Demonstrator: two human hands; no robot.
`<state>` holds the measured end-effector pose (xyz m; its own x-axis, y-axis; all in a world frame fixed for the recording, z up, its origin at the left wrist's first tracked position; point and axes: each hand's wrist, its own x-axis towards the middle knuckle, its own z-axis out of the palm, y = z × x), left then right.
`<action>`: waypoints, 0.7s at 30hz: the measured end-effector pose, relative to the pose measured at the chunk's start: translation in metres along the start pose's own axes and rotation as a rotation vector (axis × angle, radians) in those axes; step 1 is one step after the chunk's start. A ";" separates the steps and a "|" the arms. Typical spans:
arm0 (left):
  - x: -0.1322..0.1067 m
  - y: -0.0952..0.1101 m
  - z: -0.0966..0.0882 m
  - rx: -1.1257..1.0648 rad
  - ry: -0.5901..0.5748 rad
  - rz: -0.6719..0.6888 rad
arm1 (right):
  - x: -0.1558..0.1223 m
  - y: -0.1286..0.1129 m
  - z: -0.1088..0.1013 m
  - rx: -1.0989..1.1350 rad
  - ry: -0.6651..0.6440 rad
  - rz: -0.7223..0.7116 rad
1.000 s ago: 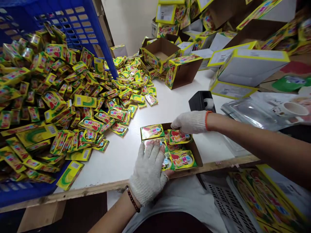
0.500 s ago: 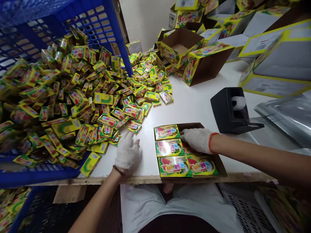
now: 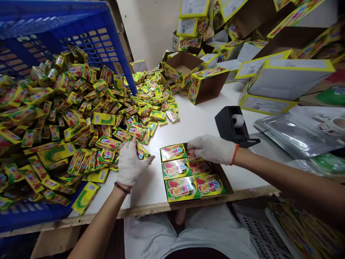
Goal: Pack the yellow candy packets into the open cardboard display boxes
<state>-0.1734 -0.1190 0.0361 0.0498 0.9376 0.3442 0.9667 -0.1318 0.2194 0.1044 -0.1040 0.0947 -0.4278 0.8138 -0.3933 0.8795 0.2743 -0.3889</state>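
Observation:
Both my hands wear white knit gloves. My left hand (image 3: 130,163) is at the near edge of a big heap of yellow-green candy packets (image 3: 81,111), its fingers curled round one packet (image 3: 141,151). My right hand (image 3: 211,148) lies palm down on the packets in the far part of a shallow brown cardboard box (image 3: 225,181) at the table's front edge. The box holds rows of flat packets (image 3: 182,187) marked TWINS, face up.
A tipped blue plastic crate (image 3: 67,39) spills the packets over the white table (image 3: 194,122). A black tape dispenser (image 3: 233,126) stands right of the box. Open display cartons (image 3: 207,84) and flat carton blanks (image 3: 285,73) pile at the back right. Clear plastic bags (image 3: 296,133) lie at right.
My left hand left the box, moved left to the heap and closed on a packet. My right hand stayed on the packets in the box.

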 end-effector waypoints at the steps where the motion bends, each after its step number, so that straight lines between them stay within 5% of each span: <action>1: -0.005 0.014 -0.010 -0.001 0.091 0.091 | -0.001 -0.007 -0.009 0.103 0.086 -0.018; 5: -0.014 0.082 -0.033 -0.036 0.233 0.412 | -0.007 -0.034 -0.033 0.357 0.237 -0.240; 8: -0.022 0.112 -0.025 -0.150 0.234 0.411 | -0.011 -0.027 -0.042 0.262 0.182 -0.260; 14: -0.051 0.112 0.007 0.018 -0.152 0.359 | -0.002 0.021 -0.039 -0.290 0.008 -0.010; 17: -0.057 0.110 0.010 0.090 -0.251 0.358 | 0.012 0.013 -0.028 -0.490 -0.104 0.020; 21: -0.057 0.111 0.009 0.107 -0.226 0.360 | 0.022 -0.011 -0.015 -0.615 -0.163 0.034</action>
<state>-0.0668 -0.1844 0.0321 0.4301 0.8866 0.1701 0.8978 -0.4398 0.0218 0.0887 -0.0809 0.1027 -0.3811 0.7521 -0.5377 0.8314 0.5331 0.1566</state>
